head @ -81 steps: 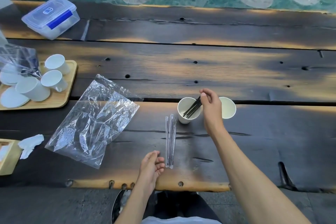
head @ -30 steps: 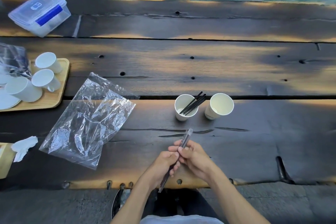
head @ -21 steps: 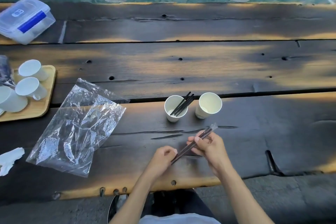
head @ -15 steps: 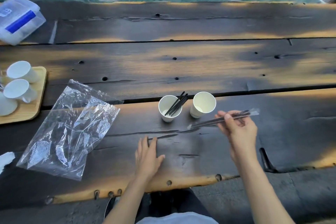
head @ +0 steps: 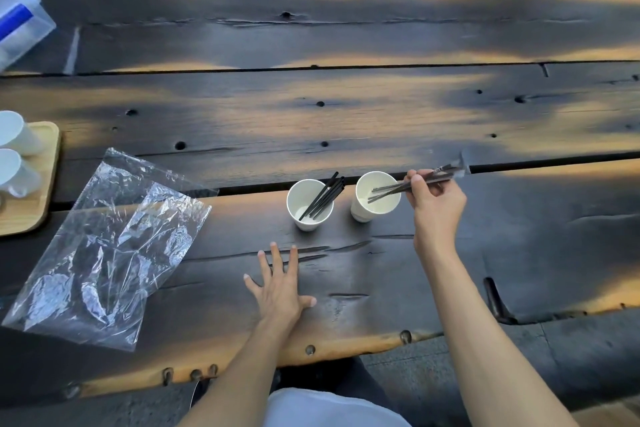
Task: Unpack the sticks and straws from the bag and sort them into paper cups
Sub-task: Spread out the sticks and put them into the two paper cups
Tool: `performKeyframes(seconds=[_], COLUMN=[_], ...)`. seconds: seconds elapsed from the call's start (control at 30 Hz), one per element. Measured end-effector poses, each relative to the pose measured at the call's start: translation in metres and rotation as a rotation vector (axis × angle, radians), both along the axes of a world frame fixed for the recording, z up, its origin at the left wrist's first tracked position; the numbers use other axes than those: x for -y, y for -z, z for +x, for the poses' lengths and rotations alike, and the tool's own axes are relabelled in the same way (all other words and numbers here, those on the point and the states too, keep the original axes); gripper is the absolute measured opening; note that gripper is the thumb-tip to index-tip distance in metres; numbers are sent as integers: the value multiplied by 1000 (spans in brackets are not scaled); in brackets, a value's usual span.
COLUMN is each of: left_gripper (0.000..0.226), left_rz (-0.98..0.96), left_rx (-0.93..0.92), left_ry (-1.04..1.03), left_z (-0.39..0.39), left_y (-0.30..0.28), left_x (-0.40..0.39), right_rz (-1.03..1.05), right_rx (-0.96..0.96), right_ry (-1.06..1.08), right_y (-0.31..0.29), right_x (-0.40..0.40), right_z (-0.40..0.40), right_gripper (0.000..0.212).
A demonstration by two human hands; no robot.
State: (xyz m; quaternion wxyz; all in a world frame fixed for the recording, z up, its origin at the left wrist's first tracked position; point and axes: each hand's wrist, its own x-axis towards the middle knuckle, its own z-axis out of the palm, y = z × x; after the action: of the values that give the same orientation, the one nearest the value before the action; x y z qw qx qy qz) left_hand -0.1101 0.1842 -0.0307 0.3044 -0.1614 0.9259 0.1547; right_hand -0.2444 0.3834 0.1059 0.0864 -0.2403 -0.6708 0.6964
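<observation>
Right of centre in the frame, a bundle of wrapped straws (head: 412,184) is pinched between thumb and fingertips of the right hand (head: 437,198), its lower ends dipped into the right paper cup (head: 375,197). Thin dark rods in clear film are seen. Black sticks (head: 323,197) lean in the left paper cup (head: 309,205). Flat on the table (head: 346,114), fingers spread and empty, lies the left hand (head: 281,288).

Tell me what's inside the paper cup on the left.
The left paper cup holds a few thin black sticks leaning against its far right rim, tips poking out. Part of the white bottom shows bare; the sticks and the near wall hide the rest.
</observation>
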Motion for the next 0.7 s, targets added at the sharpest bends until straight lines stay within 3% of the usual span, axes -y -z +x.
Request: performKeyframes(seconds=[0.17,0.43,0.57,0.63,0.7], left_gripper=[119,118,98,84,67], left_rz=[3,8,75,125,130], left_rx=[0,-14,-123,-237,-367], left_ry=[4,-21,-71,-153,-283], left_z=[0,1,4,12,25], left_y=[1,4,-3,-8,-15], left_x=[-1,0,12,28,50], right_rz=[122,192,120,28,-38], right_rx=[58,88,128,213,308], right_ry=[-72,-166,42,198,267], right_y=[11,-1,11,24,39], right_x=[-1,-3,-10,-6,3], right_z=[-9,-7,10,27,49], right_gripper=[7,43,30,17,17])
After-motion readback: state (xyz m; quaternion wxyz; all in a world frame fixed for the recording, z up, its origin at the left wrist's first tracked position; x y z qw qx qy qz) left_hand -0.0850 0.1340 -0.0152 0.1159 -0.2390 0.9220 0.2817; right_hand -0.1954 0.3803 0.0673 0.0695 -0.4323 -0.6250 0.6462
